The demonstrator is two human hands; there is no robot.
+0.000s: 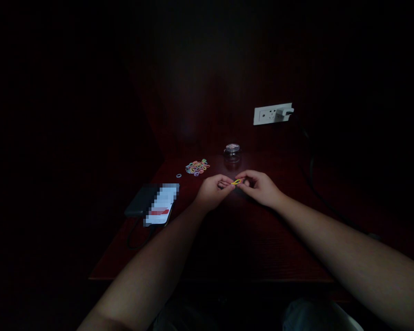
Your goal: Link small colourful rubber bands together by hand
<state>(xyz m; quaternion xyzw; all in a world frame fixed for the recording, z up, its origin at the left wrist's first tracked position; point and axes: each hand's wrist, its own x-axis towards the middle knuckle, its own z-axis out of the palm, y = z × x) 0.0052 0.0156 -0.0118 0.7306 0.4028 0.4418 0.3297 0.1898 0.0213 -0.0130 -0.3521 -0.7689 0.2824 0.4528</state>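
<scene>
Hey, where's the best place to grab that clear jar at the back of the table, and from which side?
Probably around the body of the clear jar, from its right, using the right hand: it stands upright, with rounded sides below its lid, and the pile of colored bands lies to its left.

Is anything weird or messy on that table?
One blue band lies by itself, left of the jumbled pile of colored bands, like a stray. The yellow band is apart too, but it's being held. I see nothing spilled or broken, though it's very dark.
</scene>
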